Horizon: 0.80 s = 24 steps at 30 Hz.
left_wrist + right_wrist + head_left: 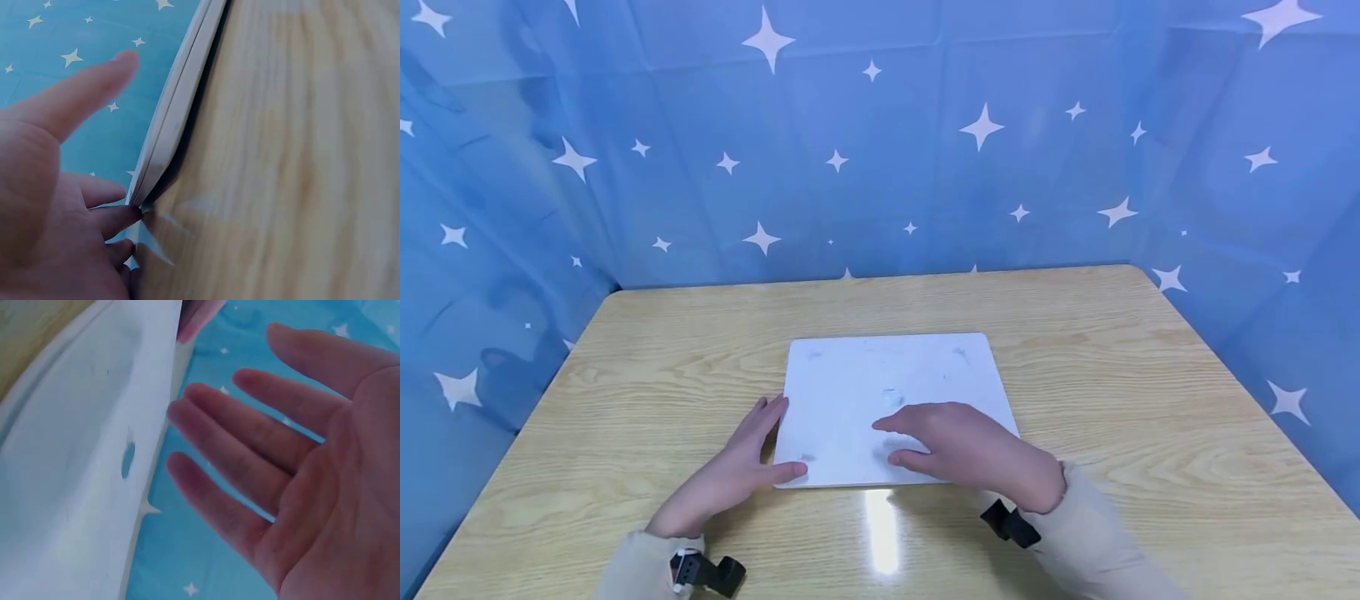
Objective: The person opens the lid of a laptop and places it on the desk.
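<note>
"White rectangular board (842, 375): where are you seeing it?"

"It's lying flat about the middle of the wooden table (625, 417), with the starry blue curtain (880, 158) hanging behind."

"And working from the left?"

"I'm watching the left hand (737, 467) spreading wide at the board's left side, its thumb standing well off from the fingers near the closest corner. In the left wrist view a fingertip is seemingly meeting the edge, but nothing is being gripped."

"How are you expecting the board to handle?"

"I'm judging it stiff, thin and fairly light. Its smudged face is looking smooth, so I'm guessing flat fingertips would be slipping on it. I'm favouring a hold on the two short sides, thumbs on top and fingers beneath. Under the left edge a dark strip is showing; I'm not able to tell whether that's a gap or only shadow."

"What's happening on the right?"

"The right hand (962, 446) is hanging over the right part of the near edge, fingers loosely extended and a little apart, holding nothing. Even from the right wrist view, I'm not managing to tell whether any fingertip is touching."
</note>
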Available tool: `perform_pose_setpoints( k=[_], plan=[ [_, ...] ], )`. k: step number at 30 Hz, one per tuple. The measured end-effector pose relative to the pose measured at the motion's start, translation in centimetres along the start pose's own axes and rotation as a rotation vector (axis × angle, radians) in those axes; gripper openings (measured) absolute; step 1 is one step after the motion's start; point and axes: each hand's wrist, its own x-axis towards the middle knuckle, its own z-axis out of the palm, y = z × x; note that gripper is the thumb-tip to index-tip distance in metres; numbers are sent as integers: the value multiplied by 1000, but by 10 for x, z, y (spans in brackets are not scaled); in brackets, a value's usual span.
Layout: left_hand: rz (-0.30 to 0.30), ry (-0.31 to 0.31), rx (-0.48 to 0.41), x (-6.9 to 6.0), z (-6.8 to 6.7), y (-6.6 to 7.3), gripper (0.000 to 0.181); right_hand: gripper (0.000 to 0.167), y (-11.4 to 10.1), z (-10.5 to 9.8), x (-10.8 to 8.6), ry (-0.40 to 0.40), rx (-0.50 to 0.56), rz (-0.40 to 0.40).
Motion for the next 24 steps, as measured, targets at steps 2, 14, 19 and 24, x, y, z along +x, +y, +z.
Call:
perform_pose_setpoints(
  k=[2,14,19,24],
  plan=[
    [35,3,33,0,2,-1,98,39,-1,5,2,-7,-44,-19],
    [59,12,160,-1,8,-3,118,45,-1,33,9,0,-204,-51],
    [88,26,212,-2,9,-4,119,49,-5,38,10,25,-284,-58],
    [88,25,240,-2,11,-3,119,48,-6,42,12,62,-350,-68]
  ],
)
